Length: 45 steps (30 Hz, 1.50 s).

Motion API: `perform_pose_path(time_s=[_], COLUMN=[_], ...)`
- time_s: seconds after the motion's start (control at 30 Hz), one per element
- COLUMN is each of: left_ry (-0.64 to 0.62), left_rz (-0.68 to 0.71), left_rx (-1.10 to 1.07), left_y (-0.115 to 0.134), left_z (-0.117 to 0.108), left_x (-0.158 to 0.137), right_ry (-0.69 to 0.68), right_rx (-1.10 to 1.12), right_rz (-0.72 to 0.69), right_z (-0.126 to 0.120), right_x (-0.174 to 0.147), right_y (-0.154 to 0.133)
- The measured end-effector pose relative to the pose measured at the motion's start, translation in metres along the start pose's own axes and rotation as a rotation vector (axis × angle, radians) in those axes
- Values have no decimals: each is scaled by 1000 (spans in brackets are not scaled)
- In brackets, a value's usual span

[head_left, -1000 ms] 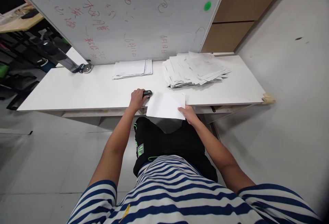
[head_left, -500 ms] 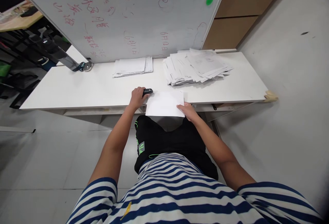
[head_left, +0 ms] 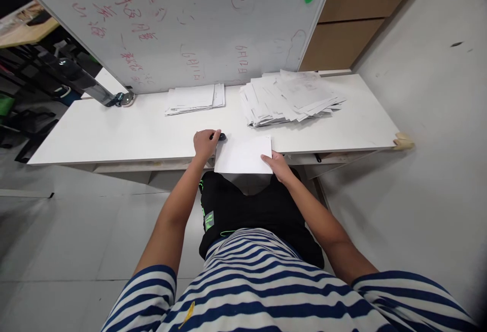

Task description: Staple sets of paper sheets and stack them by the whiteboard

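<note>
My left hand (head_left: 205,142) is closed around a small black stapler (head_left: 222,137), with the thumb side over its top. Most of the stapler is hidden by the hand; only its rounded front end shows, at the upper left corner of the white paper sheets (head_left: 243,154). The sheets lie partly on the white table and jut out past its front edge. On their right edge my right hand (head_left: 277,165) grips them, thumb on top and fingers underneath.
A neat stack of paper (head_left: 194,98) lies at the back of the white table (head_left: 144,134). A larger, messy paper pile (head_left: 292,96) sits right of it. Behind stands a whiteboard (head_left: 213,27); a dark bottle (head_left: 85,80) lies at the left end. A wall (head_left: 429,98) bounds the right.
My left hand has shifted slightly right and over the top of the stapler, covering more of it. The paper and my right hand have hardly moved.
</note>
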<state>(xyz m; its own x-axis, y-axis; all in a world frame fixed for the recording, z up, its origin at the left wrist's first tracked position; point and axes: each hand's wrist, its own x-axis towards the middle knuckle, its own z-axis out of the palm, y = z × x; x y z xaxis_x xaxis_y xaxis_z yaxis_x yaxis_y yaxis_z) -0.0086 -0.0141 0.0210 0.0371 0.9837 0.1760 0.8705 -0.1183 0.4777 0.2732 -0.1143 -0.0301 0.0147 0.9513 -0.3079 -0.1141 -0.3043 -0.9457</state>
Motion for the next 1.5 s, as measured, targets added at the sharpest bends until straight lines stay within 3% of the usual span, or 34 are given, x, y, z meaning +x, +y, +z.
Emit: perform_pose_path(time_s=[0.13, 0.4, 0.63, 0.8, 0.97, 1.07, 1.5], left_ry=[72, 53, 170, 243, 296, 299, 257], left_rz=[-106, -53, -123, -223, -200, -195, -212], left_rx=[-19, 92, 76, 61, 83, 95, 51], left_y=[11, 6, 5, 11, 11, 10, 12], left_z=[7, 10, 15, 26, 30, 30, 31], left_x=[-6, -7, -4, 1, 0, 0, -3], right_ry=[-1, 39, 67, 44, 91, 136, 152], right_rx=[-41, -60, -51, -20, -13, -10, 52], right_rz=[-14, -24, -49, -37, -85, -106, -110], right_z=[-3, 1, 4, -24, -64, -73, -51], right_x=[2, 0, -5, -17, -34, -38, -30], right_y=[7, 8, 3, -21, -44, -45, -42])
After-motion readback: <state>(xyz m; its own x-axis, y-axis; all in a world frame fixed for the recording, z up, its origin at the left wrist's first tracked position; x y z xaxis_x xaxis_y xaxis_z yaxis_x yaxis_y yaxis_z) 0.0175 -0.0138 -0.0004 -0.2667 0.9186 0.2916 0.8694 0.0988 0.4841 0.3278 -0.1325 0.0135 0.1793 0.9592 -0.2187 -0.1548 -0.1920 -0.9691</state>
